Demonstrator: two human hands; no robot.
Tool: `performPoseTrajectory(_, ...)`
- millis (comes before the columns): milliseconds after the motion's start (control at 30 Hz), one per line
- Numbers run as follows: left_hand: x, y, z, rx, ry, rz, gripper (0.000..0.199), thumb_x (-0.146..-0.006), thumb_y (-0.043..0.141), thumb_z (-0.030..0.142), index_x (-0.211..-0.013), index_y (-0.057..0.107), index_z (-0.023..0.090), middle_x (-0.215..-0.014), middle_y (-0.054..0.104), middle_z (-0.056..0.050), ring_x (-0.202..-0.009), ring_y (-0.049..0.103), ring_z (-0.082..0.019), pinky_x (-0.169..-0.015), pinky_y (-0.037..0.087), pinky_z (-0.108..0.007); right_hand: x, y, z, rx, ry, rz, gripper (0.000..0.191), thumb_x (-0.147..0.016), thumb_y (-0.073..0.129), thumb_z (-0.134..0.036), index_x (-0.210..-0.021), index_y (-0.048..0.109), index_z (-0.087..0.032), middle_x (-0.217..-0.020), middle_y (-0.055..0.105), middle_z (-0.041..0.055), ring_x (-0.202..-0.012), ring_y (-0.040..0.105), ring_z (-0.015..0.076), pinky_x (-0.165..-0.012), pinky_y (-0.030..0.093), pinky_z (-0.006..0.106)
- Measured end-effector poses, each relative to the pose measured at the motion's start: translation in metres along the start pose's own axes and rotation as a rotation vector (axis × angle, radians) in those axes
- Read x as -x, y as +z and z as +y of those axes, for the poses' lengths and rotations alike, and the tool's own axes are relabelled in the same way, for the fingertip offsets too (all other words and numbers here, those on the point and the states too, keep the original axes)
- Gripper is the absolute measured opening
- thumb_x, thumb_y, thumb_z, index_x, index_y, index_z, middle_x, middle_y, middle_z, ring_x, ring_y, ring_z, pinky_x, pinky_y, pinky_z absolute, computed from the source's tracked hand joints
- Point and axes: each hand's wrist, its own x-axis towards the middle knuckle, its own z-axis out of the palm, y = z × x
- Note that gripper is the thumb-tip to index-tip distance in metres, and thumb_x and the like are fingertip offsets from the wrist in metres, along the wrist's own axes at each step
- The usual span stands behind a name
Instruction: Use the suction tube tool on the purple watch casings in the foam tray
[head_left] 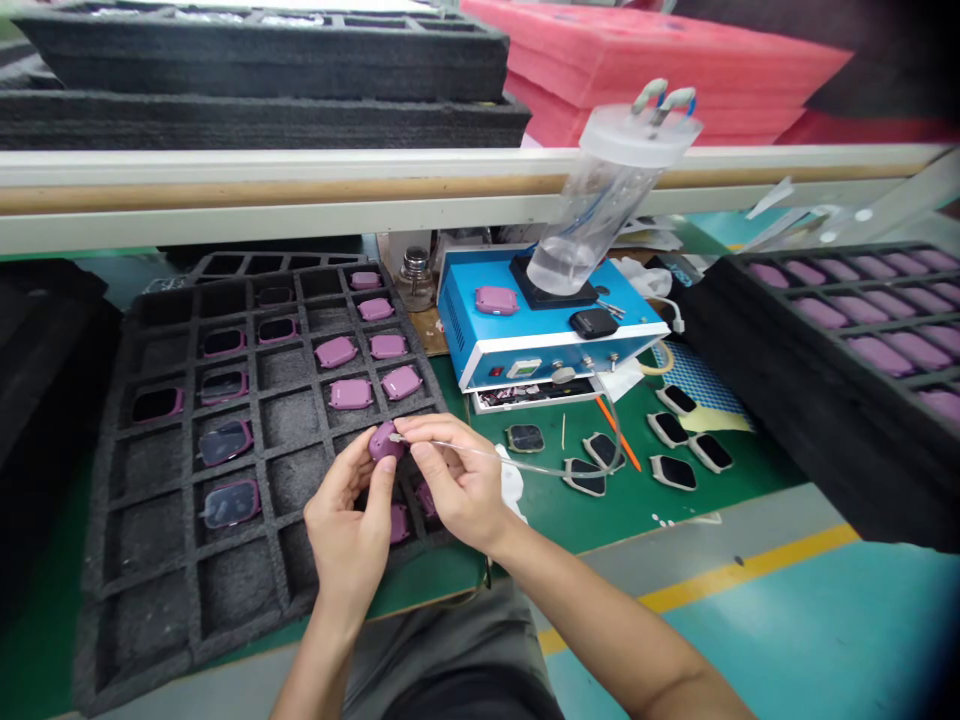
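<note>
Above the near right part of a dark foam tray (191, 400), my left hand (352, 515) grips a purple watch case (384, 442) between thumb and fingers. My right hand (461, 480) pinches the tip of a clear thin tube (525, 467) against the side of that case. The tube runs back to the front of a blue box (480, 345). Purple cases such as this one (350, 393) lie in the tray's compartments, and several show dark screens (231, 502). Part of the tray is hidden behind my hands.
On the blue box stand a clear cylinder (577, 220), a purple case (496, 299) and a black item (594, 322). Several pale-framed watches (673, 472) and an orange stick (619, 433) lie on the green mat. Another tray (795, 400) with purple cases is at right; a shelf edge (300, 200) crosses behind.
</note>
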Motion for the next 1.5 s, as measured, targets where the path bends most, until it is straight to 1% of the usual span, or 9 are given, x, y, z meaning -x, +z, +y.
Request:
performPoseTrajectory(100,0.0001,-0.0001,0.0004,0.004,0.001,-0.003,0.037,-0.091,0.079,0.037,-0.123,0.077,0.018,-0.115,0.083,-0.009,-0.100,0.081,-0.022,-0.092,0.067,-0.032,0.0008,0.0001,0.0004,-0.001,0.010,-0.005,0.014,-0.102,0.061,-0.021,-0.105,0.075,-0.024,-0.107,0.081,0.0079,-0.103,0.079,0.0200,-0.092,0.066,0.037)
performPoseTrajectory(200,0.0001,-0.0003,0.0009,-0.003,-0.004,-0.009,0.037,-0.091,0.079,0.038,-0.123,0.077,0.018,-0.116,0.082,-0.009,-0.101,0.081,-0.023,-0.093,0.067,-0.033,0.0015,0.0000,0.0010,0.007,0.018,-0.006,0.014,-0.102,0.061,-0.023,-0.104,0.075,-0.025,-0.107,0.081,0.0076,-0.104,0.079,0.0200,-0.092,0.066,0.037)
performPoseTrajectory(500,0.0000,-0.0003,-0.0015,-0.007,0.000,-0.003,0.038,-0.090,0.079,0.039,-0.122,0.077,0.018,-0.115,0.082,-0.010,-0.101,0.081,-0.024,-0.093,0.067,-0.035,0.0019,-0.0001,0.0008,-0.034,0.019,-0.006,0.016,-0.101,0.062,-0.018,-0.106,0.076,-0.024,-0.108,0.081,0.0082,-0.104,0.078,0.0200,-0.093,0.064,0.037)
performPoseTrajectory(800,0.0013,-0.0013,-0.0030,0.007,0.026,-0.007,0.035,-0.091,0.079,0.034,-0.123,0.078,0.019,-0.115,0.083,-0.008,-0.100,0.081,-0.021,-0.091,0.067,-0.030,0.0020,-0.0002,0.0007,-0.033,0.033,-0.006,0.015,-0.101,0.062,-0.019,-0.105,0.076,-0.025,-0.107,0.080,0.0079,-0.104,0.078,0.0205,-0.093,0.065,0.038)
performPoseTrajectory(1067,0.0014,-0.0016,-0.0024,-0.010,0.037,-0.015,0.036,-0.092,0.078,0.035,-0.124,0.077,0.018,-0.115,0.083,-0.010,-0.100,0.081,-0.023,-0.090,0.068,-0.032,0.0044,-0.0001,-0.0003,-0.024,0.034,-0.008,0.016,-0.101,0.062,-0.018,-0.106,0.075,-0.025,-0.108,0.080,0.0072,-0.103,0.077,0.0194,-0.093,0.065,0.036)
performPoseTrajectory(1500,0.0014,-0.0019,-0.0019,-0.015,0.044,-0.013,0.034,-0.092,0.077,0.031,-0.123,0.078,0.018,-0.115,0.083,-0.008,-0.099,0.082,-0.021,-0.090,0.067,-0.029,0.0043,0.0000,0.0007,-0.033,0.052,-0.008,0.015,-0.102,0.062,-0.019,-0.106,0.075,-0.026,-0.108,0.080,0.0070,-0.103,0.077,0.0198,-0.093,0.065,0.037)
